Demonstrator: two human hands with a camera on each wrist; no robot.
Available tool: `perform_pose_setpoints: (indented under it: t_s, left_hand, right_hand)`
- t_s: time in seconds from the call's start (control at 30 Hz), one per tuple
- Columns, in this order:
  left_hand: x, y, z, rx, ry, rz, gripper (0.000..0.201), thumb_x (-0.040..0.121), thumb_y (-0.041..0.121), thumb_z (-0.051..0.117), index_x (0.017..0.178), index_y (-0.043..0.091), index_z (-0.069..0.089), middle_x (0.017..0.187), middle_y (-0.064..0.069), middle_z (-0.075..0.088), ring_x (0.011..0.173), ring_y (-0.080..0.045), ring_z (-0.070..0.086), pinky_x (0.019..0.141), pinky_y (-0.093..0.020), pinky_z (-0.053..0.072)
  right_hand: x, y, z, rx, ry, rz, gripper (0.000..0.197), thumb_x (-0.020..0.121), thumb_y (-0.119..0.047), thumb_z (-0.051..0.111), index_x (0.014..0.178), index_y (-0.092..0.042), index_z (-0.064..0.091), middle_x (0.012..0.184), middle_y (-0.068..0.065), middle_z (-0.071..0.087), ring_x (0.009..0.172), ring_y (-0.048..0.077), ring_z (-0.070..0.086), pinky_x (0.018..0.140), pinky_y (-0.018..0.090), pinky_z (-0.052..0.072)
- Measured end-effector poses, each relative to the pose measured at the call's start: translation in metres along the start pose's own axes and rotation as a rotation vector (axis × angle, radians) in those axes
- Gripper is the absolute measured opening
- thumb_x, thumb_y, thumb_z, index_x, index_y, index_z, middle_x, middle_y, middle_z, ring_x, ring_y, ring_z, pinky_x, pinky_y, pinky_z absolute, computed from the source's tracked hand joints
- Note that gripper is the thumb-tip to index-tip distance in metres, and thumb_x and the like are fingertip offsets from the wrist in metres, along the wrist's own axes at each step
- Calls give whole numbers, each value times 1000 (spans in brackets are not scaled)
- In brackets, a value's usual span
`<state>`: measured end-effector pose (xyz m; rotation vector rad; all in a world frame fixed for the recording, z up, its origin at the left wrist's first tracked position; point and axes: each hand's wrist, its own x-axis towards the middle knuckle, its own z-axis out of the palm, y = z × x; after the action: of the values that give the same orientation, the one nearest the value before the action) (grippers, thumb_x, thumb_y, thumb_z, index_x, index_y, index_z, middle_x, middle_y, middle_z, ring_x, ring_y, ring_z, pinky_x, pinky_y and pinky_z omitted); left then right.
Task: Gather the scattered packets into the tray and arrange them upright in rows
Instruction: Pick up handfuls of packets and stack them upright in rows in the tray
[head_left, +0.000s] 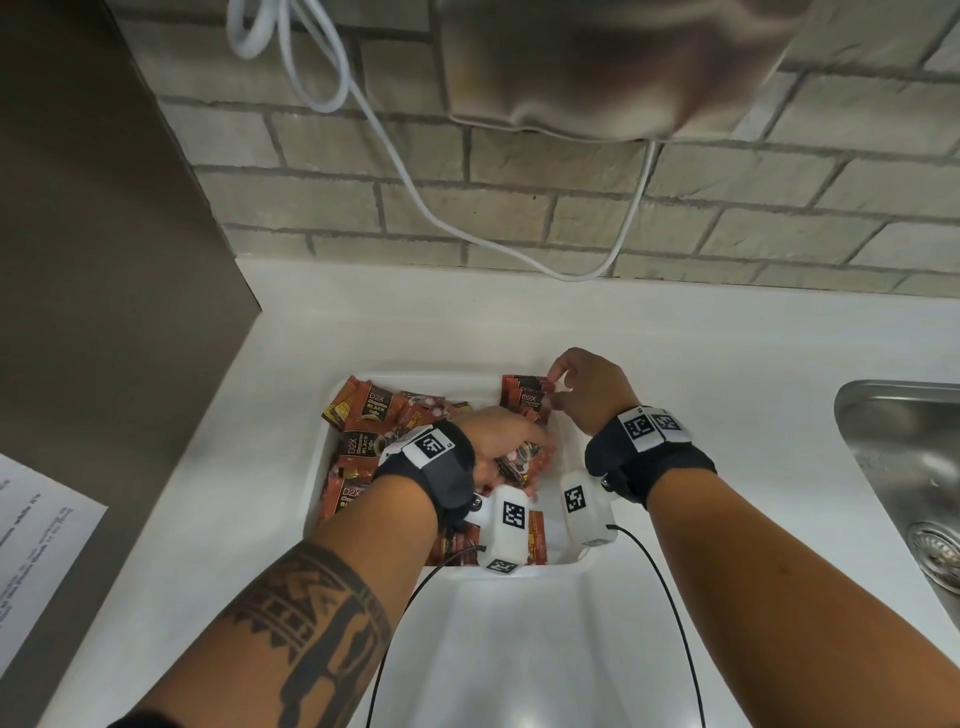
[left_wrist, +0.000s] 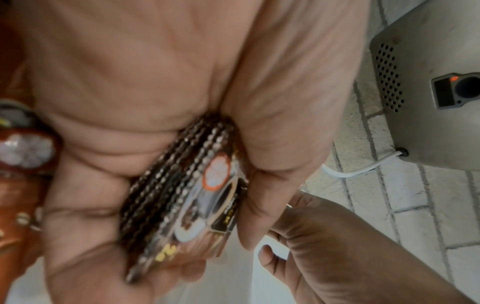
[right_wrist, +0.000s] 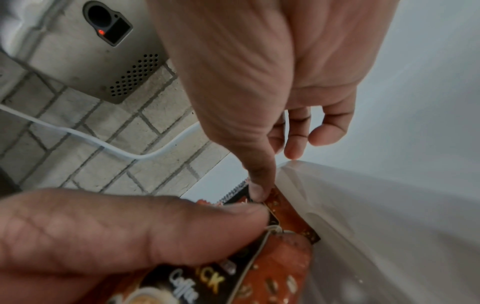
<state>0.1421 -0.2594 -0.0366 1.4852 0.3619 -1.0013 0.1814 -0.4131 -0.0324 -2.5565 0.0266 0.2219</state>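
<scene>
A white tray (head_left: 324, 457) on the counter holds several red-brown coffee packets (head_left: 366, 410), most lying loose at its left. My left hand (head_left: 511, 441) grips a small stack of packets (left_wrist: 182, 205) between thumb and fingers over the tray's middle. My right hand (head_left: 576, 387) pinches the top of upright packets (head_left: 527, 397) at the tray's far right corner; the right wrist view shows the thumb and forefinger on a packet (right_wrist: 283, 218) beside the tray wall (right_wrist: 363, 216).
A steel sink (head_left: 904, 467) lies at the right. A printed sheet (head_left: 36, 535) sits at the left edge. A grey wall unit (head_left: 597, 62) with a white cable (head_left: 415, 192) hangs over the brick wall. A brown panel (head_left: 104, 260) bounds the left.
</scene>
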Motion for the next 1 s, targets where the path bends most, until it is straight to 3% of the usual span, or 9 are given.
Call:
perform_pose_setpoints:
  t_s: [0.17, 0.3, 0.43, 0.57, 0.7, 0.77, 0.83, 0.9, 1.0]
  left_hand:
    - [-3, -1, 0, 17, -8, 3, 30, 95, 7, 66, 122, -5, 60, 81, -16, 62, 65, -25, 60, 51, -33, 57]
    - [-5, -4, -3, 1, -25, 10, 39, 93, 3, 67, 130, -5, 59, 96, -20, 64, 73, -26, 63, 61, -37, 62]
    - [-12, -6, -6, -89, -39, 34, 27, 92, -2, 69, 118, 3, 63, 123, -21, 65, 103, -32, 66, 75, -42, 64]
    - [-15, -10, -10, -102, -34, 132, 26, 90, 8, 75, 114, 8, 66, 123, -11, 67, 109, -24, 65, 78, -41, 63]
    - [-18, -11, -14, -38, -46, 269, 31, 87, 15, 79, 116, 12, 69, 121, -6, 70, 105, -17, 68, 78, -36, 62]
    - [-21, -12, -15, -36, -88, 308, 34, 88, 12, 77, 121, 13, 68, 110, -3, 74, 96, -14, 71, 78, -35, 62]
    - [-25, -12, -16, -40, -140, 341, 39, 89, 4, 74, 125, 14, 65, 104, -1, 74, 94, -13, 72, 77, -32, 61]
    - [-28, -12, -17, -37, -167, 381, 41, 88, -3, 73, 123, 16, 65, 103, 0, 74, 95, -13, 72, 77, -30, 60]
    - [-30, -11, -17, -34, -159, 438, 44, 86, -6, 74, 123, 15, 66, 106, -3, 73, 100, -17, 71, 79, -32, 60]
  right_hand:
    - [0, -1, 1, 14, 17, 3, 23, 83, -15, 75, 101, -17, 61, 92, -3, 56, 88, 18, 55, 71, 26, 37]
    - [-4, 0, -2, 32, 21, -2, 27, 83, -16, 76, 104, -18, 60, 97, 0, 57, 88, 18, 54, 73, 26, 38]
    - [-10, -1, -9, 38, 22, -25, 27, 82, -20, 77, 101, -22, 59, 100, 0, 57, 87, 16, 53, 74, 25, 36]
    - [-27, -2, -17, 132, 39, -76, 14, 85, -30, 74, 90, -22, 64, 86, -9, 61, 78, 8, 56, 68, 23, 38]
    - [-44, -3, -20, 319, -206, -47, 9, 85, -21, 77, 90, -16, 71, 84, -2, 72, 76, 9, 63, 75, 24, 46]
    - [-46, -2, -21, 423, -218, -28, 10, 83, -9, 77, 90, -11, 71, 83, 4, 72, 75, 13, 64, 75, 27, 49]
    - [-45, -2, -25, 525, -186, -19, 14, 81, -1, 77, 84, -13, 70, 77, 4, 71, 70, 15, 64, 66, 24, 46]
    - [-43, -2, -31, 547, -162, -27, 14, 83, -5, 77, 82, -17, 70, 76, 2, 71, 69, 14, 63, 60, 21, 41]
    - [-45, -6, -37, 561, -149, -55, 8, 82, -17, 80, 83, -18, 72, 75, -1, 73, 72, 12, 64, 61, 23, 44]
